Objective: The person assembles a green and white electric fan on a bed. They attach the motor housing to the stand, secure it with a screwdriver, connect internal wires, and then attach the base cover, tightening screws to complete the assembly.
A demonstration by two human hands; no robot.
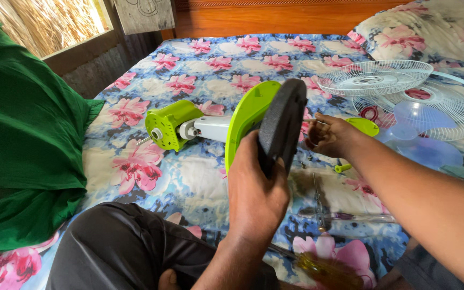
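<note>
**Fan base held on edge, the fan in pieces on the bed**

The round fan base, lime-green plastic on top with a black underside (pixel 275 121), stands tilted on its edge in the middle of the frame, its black face turned toward the right. The left hand (pixel 256 188) grips it from below, fingers curled round the lower rim and thumb pressed on the black face. The right hand (pixel 330 135) sits just beside the base on the right, fingertips pinched together at the black underside; what they pinch is too small to tell.

The white stem with the lime-green motor housing (pixel 174 124) runs off the base toward the left and rests on the flowered bedsheet (pixel 189 177).

By the look of things the fan is in pieces. The two white wire guard halves (pixel 404 91) and the pale translucent blade (pixel 412 121) lie loose at the upper right, well apart from the motor. A yellow-handled screwdriver (pixel 323 268) lies near the bottom edge, a clear-handled screwdriver (pixel 345 216) to the right of the left wrist, and a small lime-green cap (pixel 364 126) beyond the right hand.
</note>
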